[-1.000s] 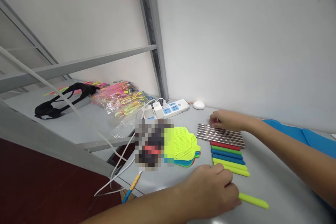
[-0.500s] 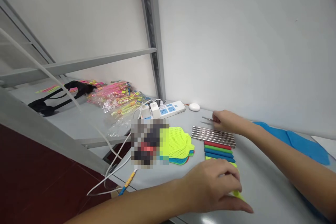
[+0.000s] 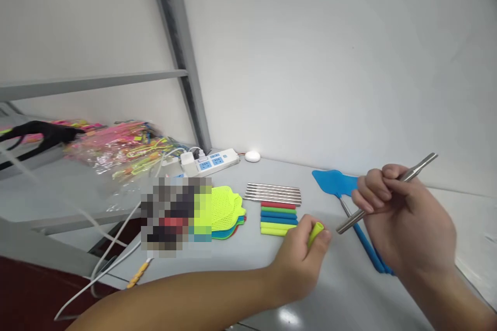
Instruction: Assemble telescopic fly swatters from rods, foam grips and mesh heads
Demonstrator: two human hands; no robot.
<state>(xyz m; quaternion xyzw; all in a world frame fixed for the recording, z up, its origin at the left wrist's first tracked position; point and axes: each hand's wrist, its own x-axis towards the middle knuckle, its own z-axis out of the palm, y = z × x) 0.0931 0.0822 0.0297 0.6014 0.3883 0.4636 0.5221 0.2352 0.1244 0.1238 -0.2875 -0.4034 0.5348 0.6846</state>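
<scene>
My left hand [image 3: 297, 264] is closed round a yellow-green handle sleeve [image 3: 317, 229], whose open end points up and to the right. Held slantwise in my right hand [image 3: 415, 222] is a metal rod [image 3: 422, 164], its lower tip a little right of the sleeve and apart from it. Several more metal rods [image 3: 274, 194] lie side by side on the table. In front of them is a row of red, green, blue and yellow-green sleeves [image 3: 278, 215]. Mesh fly swatter heads [image 3: 225, 209] are stacked to their left.
Behind my right hand lies a blue fly swatter [image 3: 334, 183] with a metal shaft and blue handle. A power strip [image 3: 217, 162] and a white round device [image 3: 252, 156] stand by the wall. Bagged colourful items [image 3: 120, 147] fill the left side, near white cables [image 3: 112, 253] and a metal frame [image 3: 182, 51].
My right hand has brought a metal rod from behind the row towards me and to the right. My left hand has lifted a yellow-green sleeve. The view has turned right.
</scene>
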